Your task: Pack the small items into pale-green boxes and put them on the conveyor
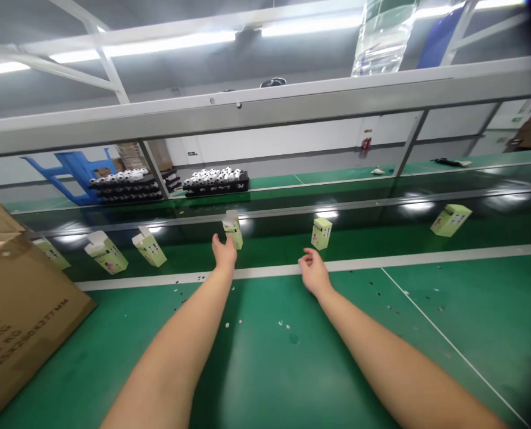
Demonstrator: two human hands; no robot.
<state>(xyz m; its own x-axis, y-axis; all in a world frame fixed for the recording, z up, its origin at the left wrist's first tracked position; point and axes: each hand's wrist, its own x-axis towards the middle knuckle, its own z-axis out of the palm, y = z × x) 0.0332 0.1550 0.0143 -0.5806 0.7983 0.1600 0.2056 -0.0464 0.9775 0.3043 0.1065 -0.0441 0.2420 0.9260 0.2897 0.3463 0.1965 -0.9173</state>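
Pale-green carton (232,230), upright on a dark conveyor belt (272,238) just beyond a green bench mat (269,357), with left hand (224,251) fingertips (216,239) against its lower edge, grip unclear; right hand (314,273) empty, fingers (308,257) relaxed and released, near a second upright carton (321,233). More cartons (106,252) along the belt, some with white flaps raised, beside a large cardboard box (19,310). Farther off, across another belt (337,176), trays of white balls (216,182), a blue stool (73,170) and a red fire extinguisher (366,146).
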